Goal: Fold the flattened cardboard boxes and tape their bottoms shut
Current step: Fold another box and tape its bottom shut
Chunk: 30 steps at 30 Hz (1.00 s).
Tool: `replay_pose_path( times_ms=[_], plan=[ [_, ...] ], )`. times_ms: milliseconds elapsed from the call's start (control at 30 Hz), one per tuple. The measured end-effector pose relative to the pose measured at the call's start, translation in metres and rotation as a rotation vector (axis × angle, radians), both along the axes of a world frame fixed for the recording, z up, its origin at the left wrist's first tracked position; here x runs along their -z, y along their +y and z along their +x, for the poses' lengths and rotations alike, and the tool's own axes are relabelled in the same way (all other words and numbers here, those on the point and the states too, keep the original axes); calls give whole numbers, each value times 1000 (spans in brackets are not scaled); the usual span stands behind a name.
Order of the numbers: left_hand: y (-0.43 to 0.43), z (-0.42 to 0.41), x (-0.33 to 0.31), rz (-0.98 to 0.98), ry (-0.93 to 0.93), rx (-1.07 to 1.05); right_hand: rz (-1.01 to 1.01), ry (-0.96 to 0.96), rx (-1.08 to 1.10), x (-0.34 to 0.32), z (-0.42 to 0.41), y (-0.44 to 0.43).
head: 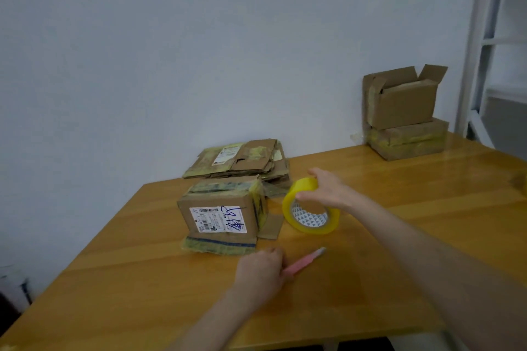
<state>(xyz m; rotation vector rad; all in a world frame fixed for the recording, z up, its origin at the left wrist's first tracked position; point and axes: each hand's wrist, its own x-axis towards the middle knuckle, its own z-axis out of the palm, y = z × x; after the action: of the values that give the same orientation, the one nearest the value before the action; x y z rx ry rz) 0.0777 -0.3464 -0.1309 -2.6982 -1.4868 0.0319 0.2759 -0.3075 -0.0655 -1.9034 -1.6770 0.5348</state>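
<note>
**Room.** A plain pale wall closes off the back and the left. A white frame stands at the right edge.

**Surface.** The wooden desk has its far edge against the wall.

**Loads on the desk.**
- Far right corner: an open box, flaps up, sits on a closed box with yellowed tape round it.
- Far edge, centre: the flat stack of unfolded boxes lies against the wall.
- Just in front of the stack: the folded box stands with its taped side up and a white label facing the camera. One loose flap lies flat on the desk at its right.

**Hands.**
- The right arm reaches in from the lower right. The right grip, palm down, is clamped on the tape, with the fingers over the top of the roll and the thumb on the near rim. The yellow roll is tilted, its open core toward the camera, just right of the folded box. Contact with the desk cannot be determined.
- The left arm enters from the bottom centre. The left grip is low over the desk in front of the folded box, knuckles up, fingers curled round the near end of the pink cutter. The cutter points right and away.
</note>
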Motion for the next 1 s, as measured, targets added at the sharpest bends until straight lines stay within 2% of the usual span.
replay_pose_path(
  times_ms=[133,200,300,400,467,533,700,767,867,1000],
  plan=[
    [10,-1,-1,-236,-152,-65,-36,27,16,1,9,9],
    [16,-15,-11,-252,-262,-71,-66,76,1,1,14,11],
    [34,-34,-46,-50,-354,-73,-83,140,-29,2,18,14],
    [65,-43,-81,243,-567,-72,-60,204,-37,4,19,13],
    [86,-38,-92,342,-616,-66,-50,226,-39,7,18,13],
    [105,-31,-92,289,-550,-46,-48,234,-42,10,19,11],
    [132,-32,-88,-58,-180,89,-43,282,-71,13,27,8],
    [135,-34,-84,-38,-114,109,-43,286,-82,10,27,9],
    [137,-29,-75,101,-160,134,-30,298,-96,6,25,14],
    [139,-30,-68,181,-208,111,-29,289,-128,8,24,18]
  ],
)
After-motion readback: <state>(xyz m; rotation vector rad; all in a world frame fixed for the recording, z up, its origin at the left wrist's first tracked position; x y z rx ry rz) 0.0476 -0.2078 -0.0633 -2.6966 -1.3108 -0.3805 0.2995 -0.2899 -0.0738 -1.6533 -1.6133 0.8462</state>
